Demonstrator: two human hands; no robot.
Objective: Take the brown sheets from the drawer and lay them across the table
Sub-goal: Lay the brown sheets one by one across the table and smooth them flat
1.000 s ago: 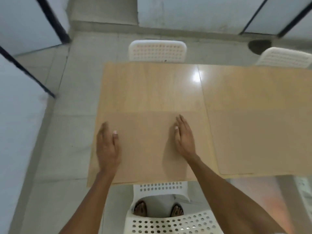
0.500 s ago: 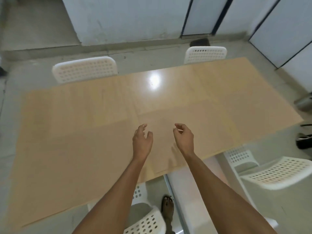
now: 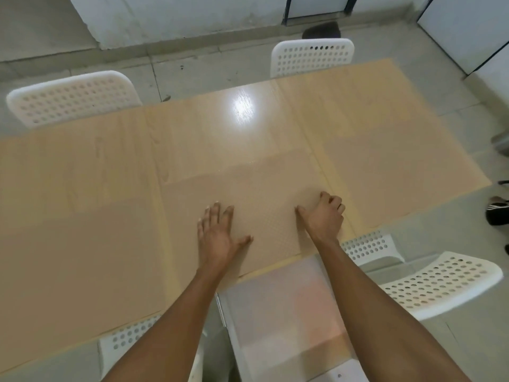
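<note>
Head view: both hands, raised half a second ago, now press the middle sheet (image 3: 248,194) at the table's (image 3: 220,128) near edge; left hand (image 3: 220,232) flat and spread, right hand (image 3: 323,216) curled, holding nothing.

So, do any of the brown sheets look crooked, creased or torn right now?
Nothing stands out. The middle sheet lies flat along the table's near edge, with the left hand spread on it and the right hand curled on it. The sheets beside it also look flat, without tears.

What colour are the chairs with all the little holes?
White. The chairs show best in the head view, tucked around the table.
</note>
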